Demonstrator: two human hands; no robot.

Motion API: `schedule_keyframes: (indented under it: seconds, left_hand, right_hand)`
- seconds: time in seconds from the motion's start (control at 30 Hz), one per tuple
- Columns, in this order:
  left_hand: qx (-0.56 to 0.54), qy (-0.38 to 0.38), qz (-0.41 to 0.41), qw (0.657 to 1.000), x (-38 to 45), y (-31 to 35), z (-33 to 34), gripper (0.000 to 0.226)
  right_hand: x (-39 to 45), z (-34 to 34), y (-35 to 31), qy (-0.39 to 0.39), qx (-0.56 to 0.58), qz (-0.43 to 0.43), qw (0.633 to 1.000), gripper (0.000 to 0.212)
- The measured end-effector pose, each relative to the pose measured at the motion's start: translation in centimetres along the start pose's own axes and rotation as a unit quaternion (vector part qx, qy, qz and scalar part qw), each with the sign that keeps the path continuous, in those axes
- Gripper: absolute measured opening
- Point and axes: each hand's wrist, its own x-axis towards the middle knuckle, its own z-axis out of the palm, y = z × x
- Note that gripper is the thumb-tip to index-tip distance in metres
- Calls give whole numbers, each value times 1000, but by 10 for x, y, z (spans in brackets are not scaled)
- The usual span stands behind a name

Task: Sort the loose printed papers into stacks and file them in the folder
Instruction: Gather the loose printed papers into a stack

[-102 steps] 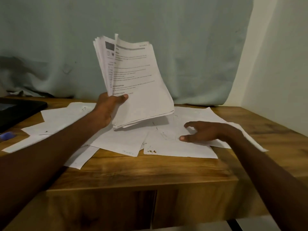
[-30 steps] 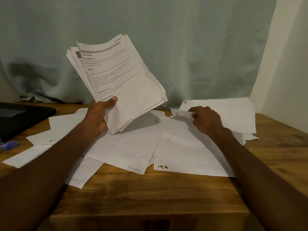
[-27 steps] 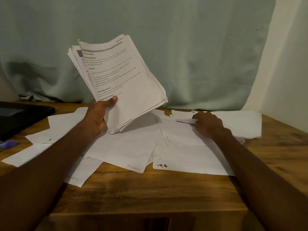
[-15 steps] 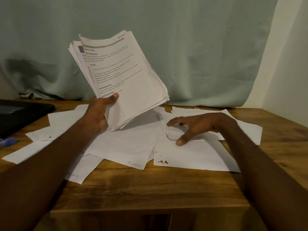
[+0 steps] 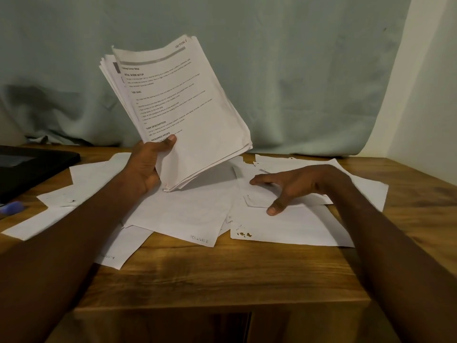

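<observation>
Papers [image 5: 284, 226] lie scattered face down across the middle of the wooden table [image 5: 222, 276], overlapping one another from the left edge of the frame to the right. We see a thicker stack [image 5: 188, 112] of printed sheets raised above them at upper centre, tilted, its top page facing the camera with headings and lines of text and a handwritten note in its upper corner. The left hand [image 5: 148, 167] holds this stack by its lower edge, the grip pinching the sheets with the thumb pressed on the front page and the fingers hidden behind. The right hand [image 5: 294, 186], at centre right, rests low over the loose sheets with its grip spread, fingers stretched out toward the left and the thumb tip touching a sheet; we cannot tell whether the fingertips press down as well. One sheet near the lower centre bears brownish marks by its corner, and another shows faint handwriting along its near edge. A dark flat folder [image 5: 29, 167] sits at the left edge of the frame, with a small blue object [image 5: 11, 207] just in front of it. A pale green curtain [image 5: 296, 70] hangs behind the table.
</observation>
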Motion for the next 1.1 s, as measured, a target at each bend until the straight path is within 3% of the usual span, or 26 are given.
schedule_keyframes:
  seconds: [0.17, 0.4, 0.47, 0.57, 0.63, 0.77, 0.9, 1.0, 1.1]
  left_hand:
    - [-24, -10, -22, 999, -5, -3, 4, 51]
    - [-39, -37, -30, 998, -9, -2, 8, 54]
    - [-50, -57, -32, 997, -8, 0, 6, 57]
    - [-63, -62, -34, 996, -7, 1, 6, 57]
    - [-72, -73, -36, 994, -6, 0, 6, 57]
    - [-70, -93, -50, 992, -12, 2, 12, 58]
    - [-76, -92, -61, 991, -16, 4, 16, 50]
    - [-71, -87, -61, 992, -16, 6, 15, 58]
    - [-68, -77, -64, 993, -15, 6, 14, 61]
  right_hand:
    - [3, 1, 0, 48, 61, -24, 997, 93]
    - [-5, -1, -9, 255, 96, -50, 961, 42]
    - [-9, -6, -8, 335, 197, -76, 918, 37]
    - [-22, -17, -11, 411, 376, -139, 819, 46]
    - [-33, -24, -16, 427, 458, -188, 757, 48]
    - [-45, -30, -27, 451, 570, -262, 635, 24]
    - [-46, -32, -29, 422, 649, -304, 555, 20]
    - [-46, -35, -21, 400, 664, -317, 547, 49]
    - [-38, -36, -12, 420, 628, -307, 578, 88]
